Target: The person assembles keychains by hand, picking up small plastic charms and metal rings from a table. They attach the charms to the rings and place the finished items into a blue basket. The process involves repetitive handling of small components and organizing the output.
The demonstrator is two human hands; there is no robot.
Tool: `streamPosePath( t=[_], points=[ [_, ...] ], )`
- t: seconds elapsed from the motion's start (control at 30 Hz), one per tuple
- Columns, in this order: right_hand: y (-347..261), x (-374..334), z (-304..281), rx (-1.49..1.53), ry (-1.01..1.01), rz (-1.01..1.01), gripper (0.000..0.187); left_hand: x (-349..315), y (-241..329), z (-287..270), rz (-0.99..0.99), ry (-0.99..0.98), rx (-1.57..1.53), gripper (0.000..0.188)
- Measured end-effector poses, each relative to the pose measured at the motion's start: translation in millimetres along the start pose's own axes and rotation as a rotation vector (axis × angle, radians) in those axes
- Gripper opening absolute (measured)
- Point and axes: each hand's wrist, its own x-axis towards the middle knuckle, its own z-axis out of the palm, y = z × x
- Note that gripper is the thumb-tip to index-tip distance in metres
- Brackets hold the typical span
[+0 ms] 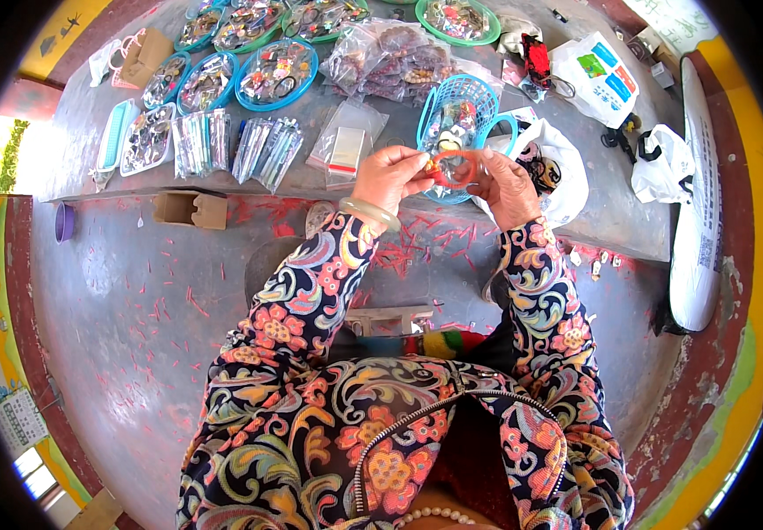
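My left hand (388,183), with a pale bangle (370,213) at its wrist, pinches one side of a red hair tie (456,153). A small yellow and red ornament shows at its fingertips. My right hand (508,187) grips the opposite side of the ring, so the loop stands open between both hands. Just behind it sits a blue lattice basket (487,99) with a handle on its right, holding small colourful items. To the right of the basket, a white plastic bag (569,187) contains dark bands, partly hidden by my right hand.
Blue round trays (238,87) and a green tray (498,32) hold small accessories. Bundles of bagged pens (266,150), clear bags (372,113) and a heap of bagged beads (390,57) lie along the grey ledge. A cardboard box (189,209) stands below; red scraps litter the floor.
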Motion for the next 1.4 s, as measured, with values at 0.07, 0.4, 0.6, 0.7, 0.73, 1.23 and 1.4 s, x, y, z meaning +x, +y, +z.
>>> streamPosePath(
  t=[0.07, 0.4, 0.6, 0.7, 0.73, 1.23, 1.4],
  points=[
    [1, 0, 4, -0.093, 0.04, -0.053, 0.025, -1, 1, 0, -0.008, 0.006, 0.073, 0.014],
    [8, 2, 6, -0.079, 0.1, -0.093, 0.024, -1, 3, 2, 0.035, 0.02, 0.212, 0.016],
    [16, 5, 0, 0.189, 0.098, -0.051, 0.024, -1, 6, 1, -0.032, 0.005, 0.286, 0.021],
    [16, 6, -2, 0.287, 0.066, 0.0, 0.02, -2, 0, 3, -0.095, -0.081, 0.194, 0.022],
    [18, 8, -4, 0.335, 0.085, 0.002, 0.02, -2, -2, 4, -0.108, -0.113, 0.171, 0.022],
    [18, 3, 9, 0.257, 0.093, 0.023, 0.021, -2, 1, 2, 0.005, -0.007, -0.096, 0.011],
    [10, 0, 18, 0.213, 0.057, 0.004, 0.024, -1, -1, -1, 0.087, -0.054, 0.075, 0.011]
  ],
)
